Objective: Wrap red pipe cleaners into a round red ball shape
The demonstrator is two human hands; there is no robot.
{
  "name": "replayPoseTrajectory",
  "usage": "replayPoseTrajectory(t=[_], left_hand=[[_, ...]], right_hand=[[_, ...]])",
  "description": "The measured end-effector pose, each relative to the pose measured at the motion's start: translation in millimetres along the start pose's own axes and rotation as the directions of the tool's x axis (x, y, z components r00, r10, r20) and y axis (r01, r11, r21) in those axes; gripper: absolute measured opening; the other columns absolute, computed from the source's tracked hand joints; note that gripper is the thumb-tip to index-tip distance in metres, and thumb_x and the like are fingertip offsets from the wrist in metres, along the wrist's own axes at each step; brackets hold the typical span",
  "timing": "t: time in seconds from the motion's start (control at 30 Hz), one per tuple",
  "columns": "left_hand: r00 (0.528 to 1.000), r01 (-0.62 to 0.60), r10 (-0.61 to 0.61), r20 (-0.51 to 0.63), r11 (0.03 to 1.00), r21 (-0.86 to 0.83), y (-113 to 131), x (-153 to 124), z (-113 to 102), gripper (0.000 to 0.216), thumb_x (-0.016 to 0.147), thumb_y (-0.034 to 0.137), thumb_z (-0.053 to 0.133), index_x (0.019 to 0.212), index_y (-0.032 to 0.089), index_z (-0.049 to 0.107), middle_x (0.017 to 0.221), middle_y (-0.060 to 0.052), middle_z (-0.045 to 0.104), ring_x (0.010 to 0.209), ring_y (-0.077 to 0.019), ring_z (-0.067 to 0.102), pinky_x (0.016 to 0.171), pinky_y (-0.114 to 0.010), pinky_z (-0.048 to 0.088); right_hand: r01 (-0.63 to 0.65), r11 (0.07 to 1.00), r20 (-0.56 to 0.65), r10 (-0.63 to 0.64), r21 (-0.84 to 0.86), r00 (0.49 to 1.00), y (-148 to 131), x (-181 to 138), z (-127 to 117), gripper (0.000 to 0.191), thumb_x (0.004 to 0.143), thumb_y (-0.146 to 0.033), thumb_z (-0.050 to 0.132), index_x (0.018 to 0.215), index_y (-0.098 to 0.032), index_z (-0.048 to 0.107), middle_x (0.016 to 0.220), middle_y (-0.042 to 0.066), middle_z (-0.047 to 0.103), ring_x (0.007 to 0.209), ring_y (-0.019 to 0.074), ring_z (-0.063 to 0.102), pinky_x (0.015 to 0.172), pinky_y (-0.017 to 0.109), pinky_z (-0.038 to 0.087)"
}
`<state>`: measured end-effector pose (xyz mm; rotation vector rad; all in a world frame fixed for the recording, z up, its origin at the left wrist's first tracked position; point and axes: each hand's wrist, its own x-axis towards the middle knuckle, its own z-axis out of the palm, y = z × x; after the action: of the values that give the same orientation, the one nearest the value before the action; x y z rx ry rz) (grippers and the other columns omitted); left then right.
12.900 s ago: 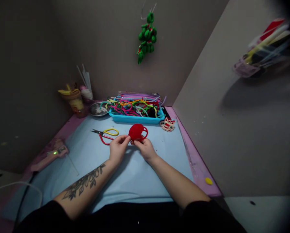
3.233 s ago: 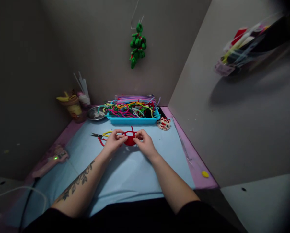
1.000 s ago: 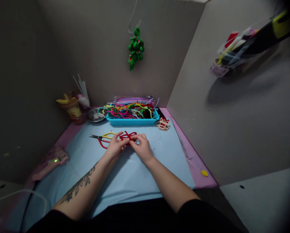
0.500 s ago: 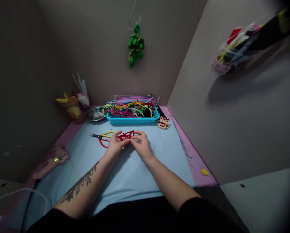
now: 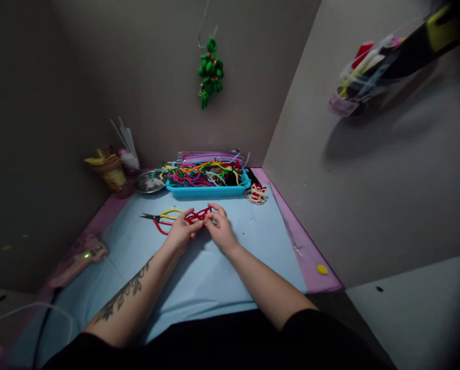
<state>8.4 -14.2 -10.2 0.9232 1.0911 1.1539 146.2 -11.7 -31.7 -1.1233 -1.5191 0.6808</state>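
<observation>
Where both hands [image 5: 180,230] [image 5: 221,229] hide its edges, red looped piece [image 5: 198,216] — pinched there, fingers [image 5: 218,208] curled

one black top [image 5: 214,341] worn, left sleeve [image 5: 79,352] and right sleeve [image 5: 309,334] ended near the elbows in matching black, left forearm [image 5: 141,303] marked lengthwise with a dark leafy tattoo [image 5: 124,296]

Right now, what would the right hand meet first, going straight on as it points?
Probably the red piece the right hand holds, then perhaps the left hand, though depth is unclear.
</observation>
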Motion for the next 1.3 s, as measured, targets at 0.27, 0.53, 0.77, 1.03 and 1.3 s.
replayPoseTrajectory(t=[0.27,0.53,0.77,1.03,1.3], left_hand=[[1.0,-0.015,0.014,0.02,0.999,0.029,3,-6,8,0.104,0.052,0.03,0.083,0.138,0.009,0.029,0.043,0.012,0.043,0.033,-0.0042,0.036,0.038,-0.015,0.023],[0.985,-0.131,0.14,-0.099,0.987,0.095,1,-7,10,0.089,0.058,0.029,0.078,0.134,0.011,0.034,0.058,0.004,0.059,0.035,-0.0049,0.042,0.037,-0.016,0.03],[0.977,-0.156,0.182,-0.106,0.963,0.219,0,-7,10,0.079,0.062,0.024,0.074,0.132,0.014,0.038,0.052,0.01,0.049,0.035,-0.006,0.043,0.038,-0.016,0.032],[0.997,-0.075,0.073,-0.033,0.996,-0.056,0,2,1,0.079,0.058,0.027,0.08,0.124,0.011,0.04,0.049,0.009,0.051,0.032,-0.0027,0.035,0.036,-0.015,0.024],[0.999,-0.007,0.014,0.051,0.991,-0.137,-2,1,1,0.074,0.055,0.026,0.082,0.116,0.014,0.041,0.049,0.01,0.051,0.031,-0.001,0.032,0.036,-0.015,0.021]], right_hand=[[0.034,0.999,-0.048,-0.034,-0.005,0.998,2,1,4,0.016,0.084,-0.024,0.049,0.069,-0.02,0.055,0.121,0.009,0.049,0.113,0.0207,0.048,0.1,0.038,0.037],[0.055,0.998,-0.12,-0.059,-0.037,0.991,-4,3,-4,0.014,0.084,-0.028,0.053,0.089,-0.023,0.065,0.119,0.009,0.049,0.117,0.0215,0.047,0.103,0.039,0.036],[0.244,0.954,0.032,-0.242,-0.172,0.97,-14,0,-4,0.012,0.079,-0.021,0.058,0.082,-0.026,0.069,0.127,0.006,0.044,0.126,0.0257,0.035,0.108,0.046,0.029],[-0.015,0.993,-0.178,0.037,0.12,0.983,-1,3,-1,0.008,0.074,-0.028,0.067,0.078,-0.024,0.072,0.1,0.006,0.054,0.1,0.0201,0.052,0.096,0.038,0.041],[-0.16,0.921,-0.173,0.233,0.355,0.957,9,5,9,0.011,0.072,-0.029,0.065,0.071,-0.018,0.066,0.111,0.008,0.053,0.103,0.0208,0.054,0.093,0.036,0.042]])
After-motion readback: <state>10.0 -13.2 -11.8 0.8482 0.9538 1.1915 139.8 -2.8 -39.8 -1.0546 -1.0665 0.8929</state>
